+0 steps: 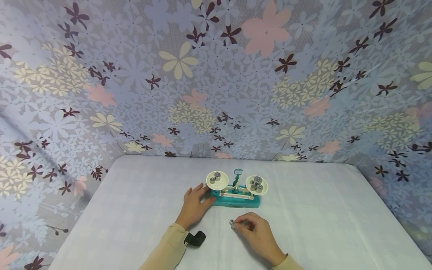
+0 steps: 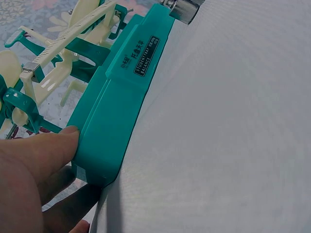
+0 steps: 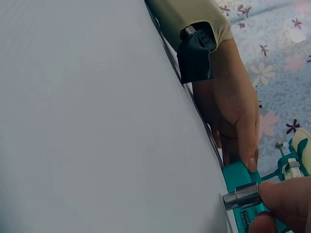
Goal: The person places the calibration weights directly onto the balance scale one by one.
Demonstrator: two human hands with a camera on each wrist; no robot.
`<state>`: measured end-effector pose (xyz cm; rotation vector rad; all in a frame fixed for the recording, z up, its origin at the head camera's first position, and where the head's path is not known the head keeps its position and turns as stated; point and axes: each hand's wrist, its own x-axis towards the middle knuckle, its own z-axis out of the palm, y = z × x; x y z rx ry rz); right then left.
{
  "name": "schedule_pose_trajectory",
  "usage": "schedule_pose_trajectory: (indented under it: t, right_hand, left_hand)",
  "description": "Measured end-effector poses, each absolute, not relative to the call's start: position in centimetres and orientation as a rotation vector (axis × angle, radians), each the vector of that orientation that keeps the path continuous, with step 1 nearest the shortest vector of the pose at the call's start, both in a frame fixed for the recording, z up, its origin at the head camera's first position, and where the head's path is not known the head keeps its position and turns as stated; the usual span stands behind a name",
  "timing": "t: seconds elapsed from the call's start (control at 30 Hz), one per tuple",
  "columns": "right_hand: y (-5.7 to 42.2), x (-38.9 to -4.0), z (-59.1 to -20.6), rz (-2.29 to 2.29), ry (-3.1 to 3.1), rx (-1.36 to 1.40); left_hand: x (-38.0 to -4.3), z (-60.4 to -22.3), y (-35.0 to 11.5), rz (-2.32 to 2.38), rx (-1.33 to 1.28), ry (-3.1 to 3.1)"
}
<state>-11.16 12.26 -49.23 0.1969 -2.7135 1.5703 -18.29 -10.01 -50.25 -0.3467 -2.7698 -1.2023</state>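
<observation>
A teal student tray balance (image 1: 236,202) with two cream pans stands on the table. My left hand (image 1: 195,207) holds the left end of its base, the thumb on the near side, as the left wrist view also shows. Two metal weights (image 1: 217,176) sit in the left pan (image 1: 221,185), and several more (image 1: 258,180) stand in the right pan (image 1: 264,184). In front of the base, my right hand (image 1: 258,234) pinches a shiny metal weight (image 3: 245,196) between thumb and fingertips. This weight has a narrower knob pointing away from the fingers.
A pale cloth covers the table (image 1: 324,217). Flower-patterned fabric (image 1: 216,93) rises behind it and along both sides. A black wrist camera (image 1: 195,239) is strapped at the left sleeve (image 1: 165,247).
</observation>
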Motion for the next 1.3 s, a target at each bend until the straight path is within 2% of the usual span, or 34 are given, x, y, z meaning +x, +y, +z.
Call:
schedule_pose_trajectory:
  t: [0.93,1.3]
  right_hand:
    - [12.6,-11.5,-47.0,1.672,-2.619,0.173]
    - [12.1,-11.9,-46.4,1.629,-2.527,0.302]
  left_hand:
    - [-18.2,-50.2,-10.0,-1.219,-0.36,-2.769]
    - [-18.2,-50.2,-10.0,-1.213,-0.355,-2.767]
